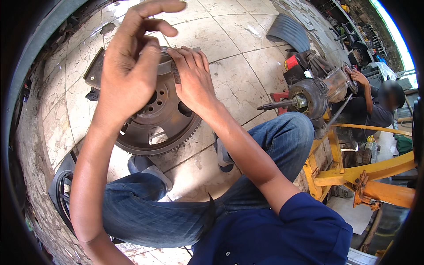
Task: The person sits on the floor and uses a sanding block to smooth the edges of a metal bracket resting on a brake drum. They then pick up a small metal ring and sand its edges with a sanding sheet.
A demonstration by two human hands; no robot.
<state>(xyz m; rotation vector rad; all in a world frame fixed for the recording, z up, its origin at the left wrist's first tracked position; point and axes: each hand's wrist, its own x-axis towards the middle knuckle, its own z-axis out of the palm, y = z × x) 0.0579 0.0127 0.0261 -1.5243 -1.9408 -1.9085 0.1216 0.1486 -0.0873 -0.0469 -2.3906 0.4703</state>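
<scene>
A brown metal flywheel (174, 121) with a toothed rim and several bolt holes at its centre sits in front of my feet. My left hand (132, 66) is raised above its left side, thumb and fingers curved and apart, with nothing in them. On the far upper part of the flywheel, my right hand (194, 75) lies with its fingers stretched out. A thin dark strip (177, 76) shows along the edge of that palm; what it is I cannot make out. A flat metal piece (93, 74) sticks out behind my left wrist. My hands hide the flywheel's upper part.
A gearbox-like assembly (316, 92) with a protruding shaft stands at the right, beside a yellow metal frame (333, 172). Another person (373, 104) works behind it. A ribbed grey curved sheet (289, 33) lies on the tiled floor (234, 75). Black cable (65, 194) lies at the left.
</scene>
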